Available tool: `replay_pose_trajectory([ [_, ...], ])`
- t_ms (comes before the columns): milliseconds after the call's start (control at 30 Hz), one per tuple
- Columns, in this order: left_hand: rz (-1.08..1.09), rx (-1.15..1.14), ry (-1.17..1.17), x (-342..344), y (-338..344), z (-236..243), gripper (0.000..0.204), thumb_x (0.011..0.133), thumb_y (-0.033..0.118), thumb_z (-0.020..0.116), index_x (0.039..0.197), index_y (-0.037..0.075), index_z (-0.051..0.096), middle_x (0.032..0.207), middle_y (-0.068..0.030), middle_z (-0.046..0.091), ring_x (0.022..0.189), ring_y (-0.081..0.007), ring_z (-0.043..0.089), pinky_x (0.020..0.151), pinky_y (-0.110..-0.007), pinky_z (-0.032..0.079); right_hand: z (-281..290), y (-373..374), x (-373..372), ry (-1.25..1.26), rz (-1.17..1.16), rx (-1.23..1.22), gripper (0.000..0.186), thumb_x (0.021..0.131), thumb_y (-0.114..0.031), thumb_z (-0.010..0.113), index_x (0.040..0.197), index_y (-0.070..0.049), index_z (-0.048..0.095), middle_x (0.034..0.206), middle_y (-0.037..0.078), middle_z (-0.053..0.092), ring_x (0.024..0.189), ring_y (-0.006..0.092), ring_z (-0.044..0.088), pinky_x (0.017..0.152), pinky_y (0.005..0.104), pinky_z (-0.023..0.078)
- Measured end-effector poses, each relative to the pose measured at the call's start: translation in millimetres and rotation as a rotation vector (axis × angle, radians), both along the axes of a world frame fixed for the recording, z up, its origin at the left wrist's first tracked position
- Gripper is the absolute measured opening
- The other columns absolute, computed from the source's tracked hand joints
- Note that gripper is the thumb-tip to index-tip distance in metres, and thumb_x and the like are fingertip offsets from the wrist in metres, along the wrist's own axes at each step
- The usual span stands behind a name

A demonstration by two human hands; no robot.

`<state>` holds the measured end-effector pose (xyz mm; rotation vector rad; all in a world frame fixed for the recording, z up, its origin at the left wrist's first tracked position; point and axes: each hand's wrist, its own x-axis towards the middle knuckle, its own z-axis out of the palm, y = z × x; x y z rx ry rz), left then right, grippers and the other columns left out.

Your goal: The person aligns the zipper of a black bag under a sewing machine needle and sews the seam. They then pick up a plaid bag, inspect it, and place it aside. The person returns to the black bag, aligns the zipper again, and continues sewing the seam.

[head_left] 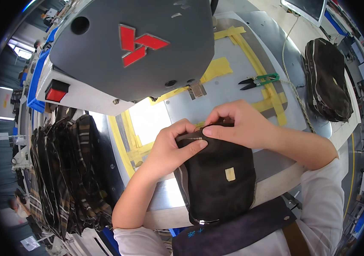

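Note:
A dark brown fabric bag piece [216, 183] with zippers along its edges and a small pale tab lies at the near edge of the work plate. Both hands are closed on its top edge, close together. My left hand [177, 149] grips the upper left corner, thumb over the zipper. My right hand [235, 123] pinches the top edge just to its right, thumb pressed on the fabric. The fingertips beneath are partly hidden.
A dark grey sewing machine head [133, 38] fills the top. Green-handled snips [269, 79] rest on the taped plate [182, 106]. A similar dark bag [327, 81] lies at right, a pile of plaid-lined pieces [66, 175] at left. Distant people [19, 207] are at far left.

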<state>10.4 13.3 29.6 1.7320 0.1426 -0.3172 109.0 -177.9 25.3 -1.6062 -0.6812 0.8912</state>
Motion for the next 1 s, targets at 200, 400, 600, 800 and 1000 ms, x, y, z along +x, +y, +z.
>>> replay_pose_trajectory([
  [200,-0.065,0.143,-0.156,0,2,1,0.017,0.078,0.005,0.07,0.091,0.002,0.059,0.081,-0.0001,0.052,0.074,-0.0075,0.049,0.068,-0.023,0.04,-1,1,5,0.054,-0.005,-0.042,0.022,0.089,-0.022,0.067,0.091,0.0,0.067,0.079,0.0,0.064,0.073,0.0038,0.055,0.065,0.0218,0.044],
  [400,-0.078,0.113,-0.094,0,2,3,0.016,0.08,0.004,0.067,0.093,0.002,0.057,0.081,-0.0003,0.051,0.074,-0.0073,0.047,0.067,-0.022,0.039,0,0,6,0.072,-0.025,-0.081,0.022,0.09,-0.022,0.065,0.089,0.0,0.067,0.076,-0.001,0.063,0.072,0.0034,0.053,0.063,0.0217,0.043],
  [600,-0.066,0.033,-0.07,-1,6,2,0.013,0.082,0.004,0.066,0.092,0.001,0.058,0.081,0.001,0.051,0.074,-0.0064,0.046,0.066,-0.021,0.038,2,0,4,0.023,0.028,-0.034,0.019,0.089,-0.019,0.065,0.091,-0.001,0.066,0.079,0.0,0.064,0.074,0.0042,0.055,0.067,0.0218,0.045],
  [800,0.026,0.074,-0.16,2,10,16,0.011,0.085,0.005,0.067,0.092,-0.001,0.06,0.084,0.0,0.06,0.076,-0.0049,0.052,0.069,-0.021,0.043,-1,2,0,0.2,0.001,0.036,0.02,0.09,-0.018,0.064,0.097,0.0,0.063,0.087,0.001,0.065,0.079,0.0048,0.058,0.072,0.0216,0.047],
  [1000,0.013,0.148,-0.054,-2,11,25,0.014,0.089,0.007,0.063,0.099,-0.002,0.062,0.082,0.0006,0.061,0.075,-0.0042,0.05,0.069,-0.02,0.043,7,4,-2,0.273,-0.049,0.065,0.02,0.09,-0.019,0.064,0.097,0.0,0.065,0.087,0.001,0.066,0.079,0.0046,0.058,0.071,0.0212,0.047],
])
